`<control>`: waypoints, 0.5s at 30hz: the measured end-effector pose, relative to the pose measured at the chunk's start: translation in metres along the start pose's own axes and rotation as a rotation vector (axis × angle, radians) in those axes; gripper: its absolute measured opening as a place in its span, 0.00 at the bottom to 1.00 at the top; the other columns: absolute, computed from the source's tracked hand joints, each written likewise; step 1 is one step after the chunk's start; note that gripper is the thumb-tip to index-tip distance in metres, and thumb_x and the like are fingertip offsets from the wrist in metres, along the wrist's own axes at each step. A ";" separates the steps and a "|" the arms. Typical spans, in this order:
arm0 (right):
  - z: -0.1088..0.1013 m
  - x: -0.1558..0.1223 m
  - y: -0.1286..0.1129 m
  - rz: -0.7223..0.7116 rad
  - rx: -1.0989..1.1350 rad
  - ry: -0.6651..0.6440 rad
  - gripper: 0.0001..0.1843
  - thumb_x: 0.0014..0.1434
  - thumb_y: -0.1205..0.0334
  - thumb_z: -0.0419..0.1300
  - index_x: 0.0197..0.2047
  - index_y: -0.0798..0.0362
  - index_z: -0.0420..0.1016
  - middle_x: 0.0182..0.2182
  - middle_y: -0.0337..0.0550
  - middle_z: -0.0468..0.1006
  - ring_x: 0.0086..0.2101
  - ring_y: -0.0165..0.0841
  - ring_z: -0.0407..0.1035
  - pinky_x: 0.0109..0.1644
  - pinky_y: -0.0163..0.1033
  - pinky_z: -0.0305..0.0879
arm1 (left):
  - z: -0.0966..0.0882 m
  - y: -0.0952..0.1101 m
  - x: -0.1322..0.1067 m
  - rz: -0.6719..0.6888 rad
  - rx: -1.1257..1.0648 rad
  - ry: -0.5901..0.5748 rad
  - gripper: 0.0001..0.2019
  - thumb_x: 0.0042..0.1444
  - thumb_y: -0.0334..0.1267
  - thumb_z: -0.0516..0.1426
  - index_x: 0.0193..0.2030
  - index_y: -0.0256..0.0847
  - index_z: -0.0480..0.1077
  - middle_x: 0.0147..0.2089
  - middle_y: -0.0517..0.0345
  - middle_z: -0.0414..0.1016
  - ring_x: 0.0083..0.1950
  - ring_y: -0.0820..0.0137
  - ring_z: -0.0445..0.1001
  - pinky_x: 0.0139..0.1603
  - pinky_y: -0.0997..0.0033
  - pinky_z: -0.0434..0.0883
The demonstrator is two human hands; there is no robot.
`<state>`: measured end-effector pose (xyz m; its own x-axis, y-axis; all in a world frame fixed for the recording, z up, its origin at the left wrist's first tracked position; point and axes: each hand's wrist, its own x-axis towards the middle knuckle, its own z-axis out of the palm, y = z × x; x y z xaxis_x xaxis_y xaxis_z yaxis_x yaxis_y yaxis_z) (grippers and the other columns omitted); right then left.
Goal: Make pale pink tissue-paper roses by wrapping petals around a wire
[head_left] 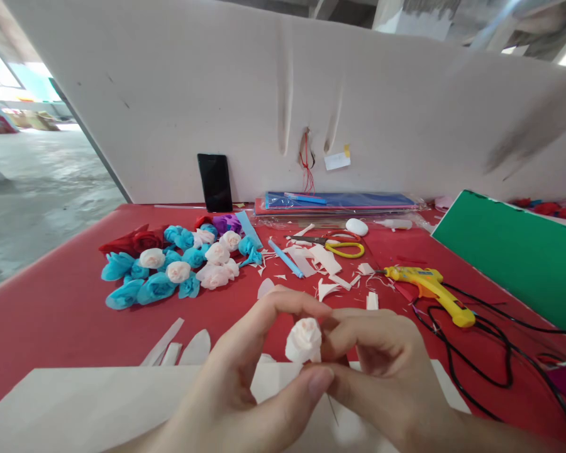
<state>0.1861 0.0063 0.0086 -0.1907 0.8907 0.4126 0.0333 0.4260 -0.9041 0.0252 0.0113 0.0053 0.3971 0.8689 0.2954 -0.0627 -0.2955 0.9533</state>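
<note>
Both my hands meet low in the middle of the view around a small white paper rose (pixel 304 338). My left hand (pixel 245 384) curls over it, index finger arched above and thumb pressed at its base. My right hand (pixel 382 368) pinches the rose's lower right side with closed fingers. Under my hands lies a large white paper sheet (pixel 75 402) on the red table (pixel 51 308).
A pile of blue, white, red and purple paper roses (pixel 179 264) lies at the left. Yellow-handled scissors (pixel 339 246), paper scraps and a yellow glue gun (pixel 429 286) with black cord lie right of centre. A black phone (pixel 215 182) leans on the white wall; a green board (pixel 514 251) lies right.
</note>
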 end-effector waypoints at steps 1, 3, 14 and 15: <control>0.000 0.001 0.001 0.000 0.004 0.011 0.13 0.50 0.71 0.67 0.18 0.56 0.71 0.18 0.37 0.76 0.19 0.26 0.66 0.22 0.28 0.65 | -0.001 0.000 0.000 -0.007 -0.010 -0.006 0.13 0.59 0.31 0.60 0.46 0.55 0.70 0.41 0.69 0.77 0.41 0.75 0.76 0.43 0.84 0.73; 0.000 0.001 0.004 -0.040 -0.026 0.021 0.13 0.50 0.70 0.68 0.18 0.56 0.71 0.18 0.37 0.77 0.19 0.26 0.68 0.22 0.28 0.66 | -0.001 0.001 0.001 -0.021 -0.020 -0.003 0.12 0.59 0.31 0.59 0.46 0.55 0.70 0.41 0.70 0.77 0.41 0.76 0.76 0.42 0.84 0.72; -0.004 0.004 -0.003 -0.465 -0.405 0.117 0.08 0.52 0.74 0.67 0.24 0.56 0.78 0.24 0.39 0.83 0.23 0.24 0.78 0.32 0.18 0.73 | 0.002 0.003 -0.001 0.074 0.004 0.104 0.15 0.54 0.29 0.61 0.43 0.56 0.74 0.38 0.69 0.77 0.41 0.74 0.75 0.44 0.83 0.72; -0.005 0.004 -0.004 -0.490 -0.440 0.125 0.08 0.52 0.74 0.67 0.24 0.56 0.78 0.25 0.39 0.83 0.24 0.24 0.78 0.33 0.17 0.73 | 0.002 0.004 -0.002 0.070 0.010 0.097 0.15 0.54 0.29 0.61 0.44 0.57 0.74 0.38 0.69 0.77 0.40 0.74 0.75 0.43 0.83 0.72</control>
<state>0.1903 0.0087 0.0144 -0.1717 0.5780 0.7978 0.3735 0.7875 -0.4902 0.0259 0.0078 0.0080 0.3014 0.8804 0.3660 -0.0779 -0.3599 0.9297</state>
